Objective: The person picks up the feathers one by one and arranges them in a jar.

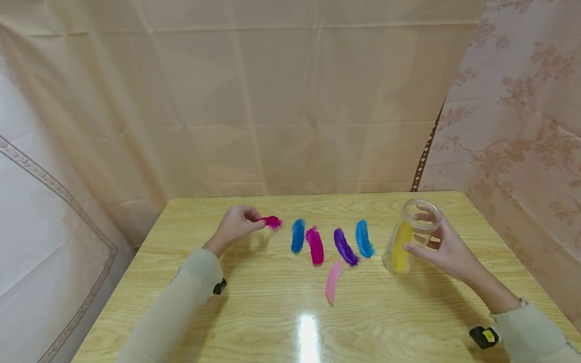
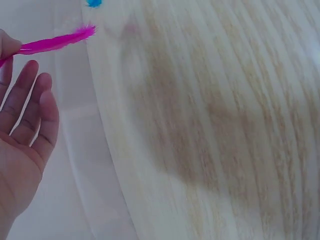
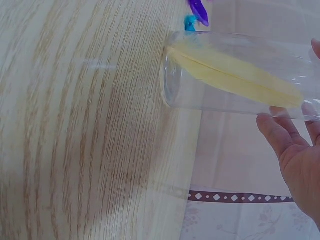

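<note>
Between thumb and fingers my left hand (image 1: 239,222) pinches a magenta feather (image 1: 273,222), raised over the table's far left part. In the left wrist view that feather (image 2: 60,41) points away from the fingertips, fluffy end outward. My right hand (image 1: 447,247) grips a clear glass jar (image 1: 394,252) near its open rim, fingers behind and thumb in front. A yellow feather (image 3: 240,77) leans inside the jar, whose base is at the table. Between the hands lie a blue feather (image 1: 297,236), a magenta feather (image 1: 316,247), a purple feather (image 1: 345,247) and another blue feather (image 1: 364,239).
A pale pink feather (image 1: 333,283) lies nearer the front of the wooden table (image 1: 272,312). Beige cloth (image 1: 290,101) hangs behind the table's back edge, with patterned cloth (image 1: 535,101) on the right and white cloth (image 1: 45,201) on the left.
</note>
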Demonstrator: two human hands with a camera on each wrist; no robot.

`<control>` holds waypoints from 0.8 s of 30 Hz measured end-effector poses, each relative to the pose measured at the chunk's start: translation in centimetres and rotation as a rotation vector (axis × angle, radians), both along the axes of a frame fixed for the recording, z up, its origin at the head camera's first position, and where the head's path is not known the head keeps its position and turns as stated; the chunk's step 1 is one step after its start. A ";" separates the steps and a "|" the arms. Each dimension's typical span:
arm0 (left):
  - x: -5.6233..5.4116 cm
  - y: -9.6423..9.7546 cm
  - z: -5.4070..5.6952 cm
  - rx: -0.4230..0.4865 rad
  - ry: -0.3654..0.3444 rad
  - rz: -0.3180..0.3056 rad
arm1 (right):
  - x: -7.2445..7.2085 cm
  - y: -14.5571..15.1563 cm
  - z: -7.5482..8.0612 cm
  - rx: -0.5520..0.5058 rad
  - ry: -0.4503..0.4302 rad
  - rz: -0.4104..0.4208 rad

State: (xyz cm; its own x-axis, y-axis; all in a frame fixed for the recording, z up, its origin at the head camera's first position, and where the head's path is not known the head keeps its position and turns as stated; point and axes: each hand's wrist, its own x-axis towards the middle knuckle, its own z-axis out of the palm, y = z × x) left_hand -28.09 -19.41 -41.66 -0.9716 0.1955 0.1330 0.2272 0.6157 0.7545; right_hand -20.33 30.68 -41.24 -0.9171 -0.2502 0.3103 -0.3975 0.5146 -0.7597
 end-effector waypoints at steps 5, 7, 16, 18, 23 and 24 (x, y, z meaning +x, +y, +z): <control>0.0 0.1 0.3 0.032 0.046 -0.014 | 0.0 0.0 0.0 0.004 0.002 0.001; 0.0 0.3 0.5 0.046 0.050 -0.024 | 0.0 0.0 -0.1 0.005 0.001 0.000; -0.1 1.0 1.4 0.093 0.039 -0.033 | 0.0 0.2 0.1 0.007 0.007 -0.002; -0.2 1.2 1.5 0.114 0.032 -0.035 | 0.1 0.2 0.3 0.007 0.011 -0.006; -0.4 1.3 1.8 0.150 0.027 -0.048 | 0.1 0.1 0.3 0.007 0.001 -0.005; -0.4 1.2 1.8 0.150 0.031 -0.051 | 0.1 0.1 0.2 0.006 -0.002 -0.004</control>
State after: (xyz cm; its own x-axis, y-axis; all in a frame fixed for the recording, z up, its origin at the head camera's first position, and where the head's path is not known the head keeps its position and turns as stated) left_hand -28.48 -18.20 -39.89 -0.9558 0.2204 0.1946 0.2803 0.4833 0.8294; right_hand -20.26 30.77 -41.02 -0.9189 -0.2483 0.3066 -0.3935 0.5212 -0.7573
